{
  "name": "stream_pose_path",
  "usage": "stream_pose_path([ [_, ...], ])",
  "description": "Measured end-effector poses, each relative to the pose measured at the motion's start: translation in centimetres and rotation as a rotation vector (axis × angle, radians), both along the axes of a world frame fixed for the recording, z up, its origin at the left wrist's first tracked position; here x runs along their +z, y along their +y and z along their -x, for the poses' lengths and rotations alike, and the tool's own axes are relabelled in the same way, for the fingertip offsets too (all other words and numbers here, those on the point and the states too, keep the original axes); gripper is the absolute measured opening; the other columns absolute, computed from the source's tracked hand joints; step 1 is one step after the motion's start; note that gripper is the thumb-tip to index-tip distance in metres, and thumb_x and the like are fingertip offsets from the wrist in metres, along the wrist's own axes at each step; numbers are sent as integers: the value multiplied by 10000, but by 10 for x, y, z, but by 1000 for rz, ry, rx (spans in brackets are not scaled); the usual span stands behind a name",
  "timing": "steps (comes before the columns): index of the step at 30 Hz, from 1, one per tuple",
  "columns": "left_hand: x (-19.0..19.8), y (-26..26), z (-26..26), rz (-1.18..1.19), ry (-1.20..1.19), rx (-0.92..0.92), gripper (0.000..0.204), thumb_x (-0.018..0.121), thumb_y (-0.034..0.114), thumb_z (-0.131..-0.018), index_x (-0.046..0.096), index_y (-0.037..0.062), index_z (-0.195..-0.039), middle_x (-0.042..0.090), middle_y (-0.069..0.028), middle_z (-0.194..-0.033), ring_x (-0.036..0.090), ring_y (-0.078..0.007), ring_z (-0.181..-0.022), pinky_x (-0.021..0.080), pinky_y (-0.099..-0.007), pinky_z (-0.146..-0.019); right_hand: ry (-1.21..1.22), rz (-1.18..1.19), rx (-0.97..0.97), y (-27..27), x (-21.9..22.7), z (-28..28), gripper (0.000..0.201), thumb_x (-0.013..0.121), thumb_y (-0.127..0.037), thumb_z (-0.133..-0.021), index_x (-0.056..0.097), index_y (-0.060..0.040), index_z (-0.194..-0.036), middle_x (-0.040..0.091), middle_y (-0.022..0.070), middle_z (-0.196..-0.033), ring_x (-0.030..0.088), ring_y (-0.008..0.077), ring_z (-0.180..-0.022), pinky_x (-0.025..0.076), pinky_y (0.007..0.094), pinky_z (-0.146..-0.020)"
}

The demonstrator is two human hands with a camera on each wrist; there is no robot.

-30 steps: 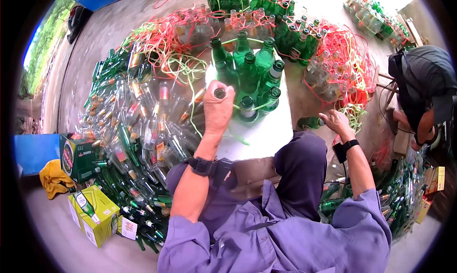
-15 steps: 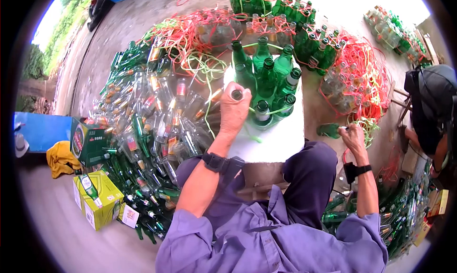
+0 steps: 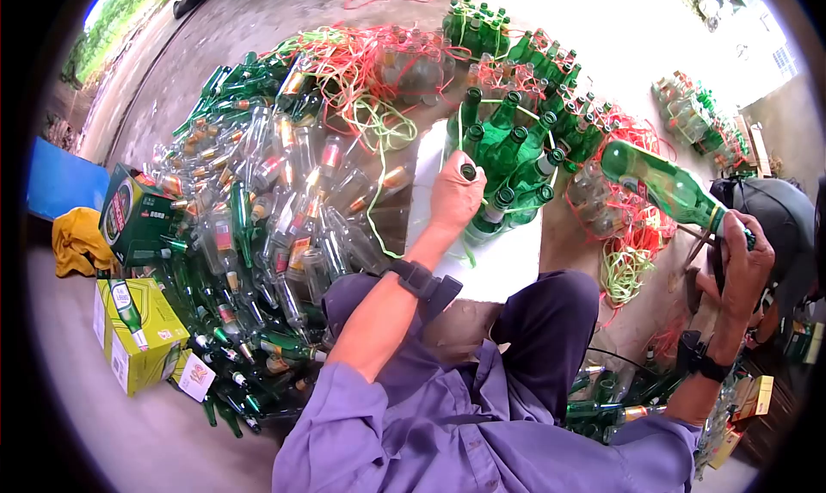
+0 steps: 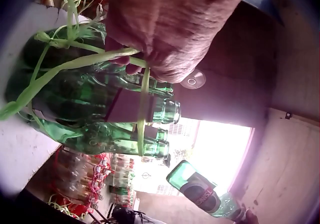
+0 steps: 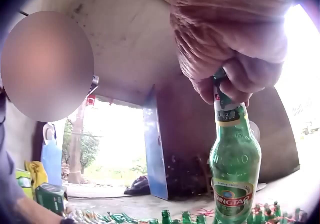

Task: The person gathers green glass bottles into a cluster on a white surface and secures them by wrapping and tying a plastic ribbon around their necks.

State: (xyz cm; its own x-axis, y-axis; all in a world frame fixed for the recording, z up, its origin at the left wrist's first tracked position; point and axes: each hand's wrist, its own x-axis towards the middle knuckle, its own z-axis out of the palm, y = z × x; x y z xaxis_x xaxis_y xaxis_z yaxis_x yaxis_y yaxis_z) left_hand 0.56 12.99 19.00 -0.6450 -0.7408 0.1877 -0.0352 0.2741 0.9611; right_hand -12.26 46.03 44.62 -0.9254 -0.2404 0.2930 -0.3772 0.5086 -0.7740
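White, the counter bears a bunch of upright green bottles toward its far and right edges. Beyond the right edge a labelled green bottle tilts in the air, base toward the bunch, fingers of the right hand curled around its neck. The left hand grips a bottle neck on the bunch's left side. Pale green twine loops the bunch.

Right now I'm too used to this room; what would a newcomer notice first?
The green Tsingtao bottle, held up by its neck in the right hand. Next, the cluster of green bottles looped with green twine on the white surface, the left hand gripping one. Loose bottles sprawl at left.
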Motion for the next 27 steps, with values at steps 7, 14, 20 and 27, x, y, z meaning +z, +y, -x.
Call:
stream_pose_path([
  [7,-6,-3,0,-6,-72,-14,222,666,248,-859,513,89,-883,608,-137,-746,614,-371,-714,475,-437,-630,77,-138,125,-68,23,-30,217,661,-199,-920,689,17,-925,499,-54,-615,408,1,-534,266,187,-467],
  [14,2,-3,-2,-35,-114,-15,230,652,262,-863,512,82,-895,622,-160,-777,613,-400,-763,470,-457,-644,199,-343,356,-134,3,-30,200,670,-161,-860,687,31,-912,589,62,-645,518,86,-586,432,285,-562],
  [20,10,1,-3,-51,-151,-15,205,629,256,-857,520,88,-901,640,-170,-808,618,-418,-796,473,-474,-659,54,-427,373,-158,-13,-31,306,659,-251,-861,671,46,-787,601,120,-631,548,128,-572,434,326,-552],
  [27,10,2,-1,-26,-183,2,199,616,269,-842,532,96,-896,650,-164,-812,625,-412,-801,469,-482,-661,28,-518,427,-200,-42,-28,374,676,-303,-821,652,60,-736,514,73,-522,487,98,-512,390,330,-483],
])
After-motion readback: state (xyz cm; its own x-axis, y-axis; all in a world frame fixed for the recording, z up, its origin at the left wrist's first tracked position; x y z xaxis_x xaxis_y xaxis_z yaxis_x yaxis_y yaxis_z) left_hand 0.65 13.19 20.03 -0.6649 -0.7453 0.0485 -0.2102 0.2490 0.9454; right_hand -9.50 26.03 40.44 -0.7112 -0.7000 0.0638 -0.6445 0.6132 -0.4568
